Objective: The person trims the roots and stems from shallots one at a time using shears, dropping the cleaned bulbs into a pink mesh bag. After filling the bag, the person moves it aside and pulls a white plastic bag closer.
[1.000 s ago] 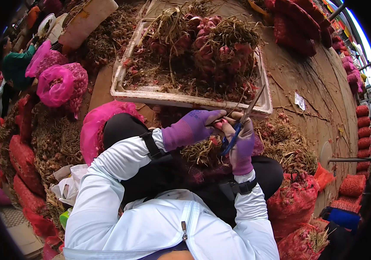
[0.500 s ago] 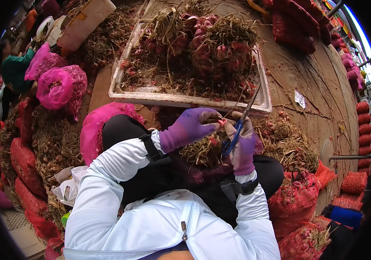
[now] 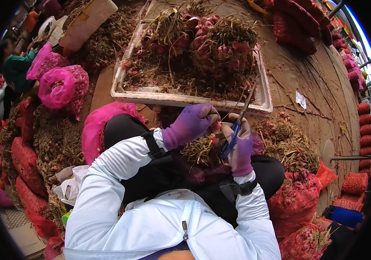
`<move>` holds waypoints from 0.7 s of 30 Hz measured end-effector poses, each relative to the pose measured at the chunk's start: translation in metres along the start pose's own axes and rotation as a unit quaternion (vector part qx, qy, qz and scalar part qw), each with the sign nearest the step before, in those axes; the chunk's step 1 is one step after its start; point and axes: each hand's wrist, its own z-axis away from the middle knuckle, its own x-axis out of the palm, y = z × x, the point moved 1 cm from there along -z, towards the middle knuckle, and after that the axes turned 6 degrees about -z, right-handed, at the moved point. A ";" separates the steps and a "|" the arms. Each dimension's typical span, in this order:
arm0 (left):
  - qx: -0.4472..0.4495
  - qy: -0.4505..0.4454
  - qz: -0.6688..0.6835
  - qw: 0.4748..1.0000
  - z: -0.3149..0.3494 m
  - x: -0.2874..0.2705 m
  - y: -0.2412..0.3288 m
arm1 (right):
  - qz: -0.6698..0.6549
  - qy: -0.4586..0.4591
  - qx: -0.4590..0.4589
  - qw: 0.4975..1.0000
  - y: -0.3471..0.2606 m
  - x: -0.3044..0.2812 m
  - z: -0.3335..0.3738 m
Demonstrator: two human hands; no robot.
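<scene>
My left hand (image 3: pixel 190 124), in a purple glove with bare fingertips, is closed with its fingers curled at a small reddish shallot (image 3: pixel 215 126). The shallot sits between my two hands. My right hand (image 3: pixel 241 151), gloved alike, grips scissors (image 3: pixel 229 145) with blue handles. Their metal blades point up and away from me, past the tray's near rim. Just below my hands lies a clump of dry stalks (image 3: pixel 200 151) over dark netting in my lap. Beyond them, a white foam tray (image 3: pixel 177 100) holds bunches of shallots (image 3: pixel 205 41) with dried tops.
A pile of shallots with dry stalks (image 3: pixel 291 145) lies to the right, beside a full red net bag (image 3: pixel 296 197). Pink net bags (image 3: pixel 58 89) and red sacks (image 3: pixel 27 160) stand at the left. A person in green (image 3: pixel 17 71) sits at the far left.
My left hand has curled in more and tilted upward at the shallot. The scissors and right hand have shifted slightly left. The tray and bags stay as they were.
</scene>
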 end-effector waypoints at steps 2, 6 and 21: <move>-0.203 -0.061 0.274 0.938 -0.001 -0.006 0.002 | 0.034 0.010 -0.030 0.999 -0.002 0.004 0.001; -0.159 -0.082 0.464 0.868 -0.001 0.004 -0.022 | -0.028 0.024 -0.019 0.999 -0.011 0.013 0.004; -0.095 -0.130 0.420 0.893 0.003 0.009 -0.010 | 0.156 0.010 -0.080 0.985 -0.004 0.006 0.001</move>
